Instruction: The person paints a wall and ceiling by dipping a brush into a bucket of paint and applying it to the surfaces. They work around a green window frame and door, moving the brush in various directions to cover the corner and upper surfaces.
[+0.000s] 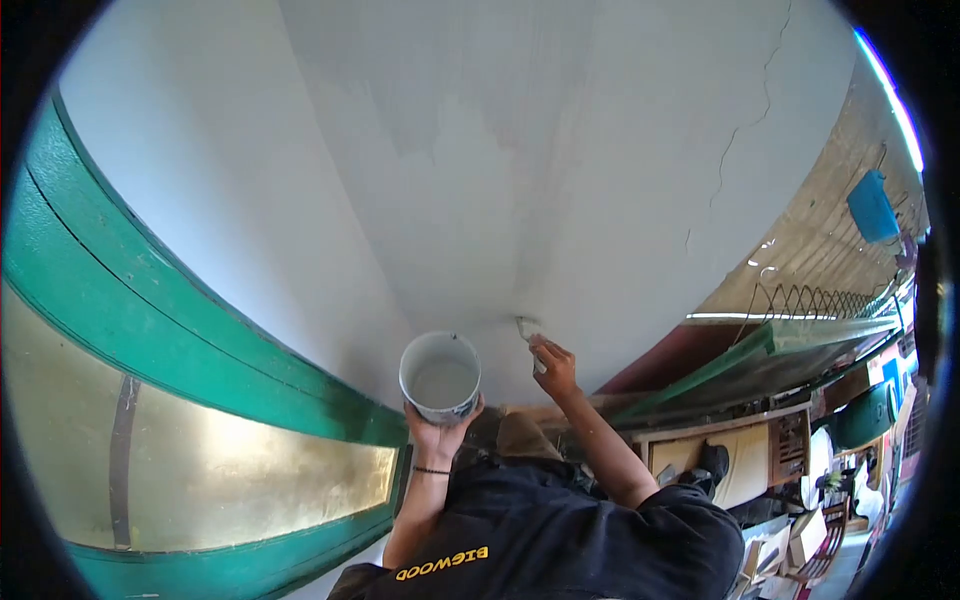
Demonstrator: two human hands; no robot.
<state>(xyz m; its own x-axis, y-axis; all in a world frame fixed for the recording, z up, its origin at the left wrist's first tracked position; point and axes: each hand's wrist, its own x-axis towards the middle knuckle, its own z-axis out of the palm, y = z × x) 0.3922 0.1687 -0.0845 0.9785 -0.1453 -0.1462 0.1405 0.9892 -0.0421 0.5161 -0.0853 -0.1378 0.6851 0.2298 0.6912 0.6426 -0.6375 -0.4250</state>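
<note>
My left hand (438,432) grips a white paint bucket (440,378) from below, its mouth turned towards me with pale paint inside. A thin black band circles that wrist. Just right of the bucket, my right hand (556,368) is shut on a small paintbrush (527,328), and the bristles touch the white wall (480,180). Parts of the wall show a slightly greyer, fresher coat. My black shirt with yellow lettering fills the bottom of the view.
A green frame (150,310) with frosted yellowish glass (230,470) runs along the left. A thin crack (735,130) crosses the wall at upper right. Far right are a blue object (872,205), wire mesh, wooden furniture (760,450) and boxes.
</note>
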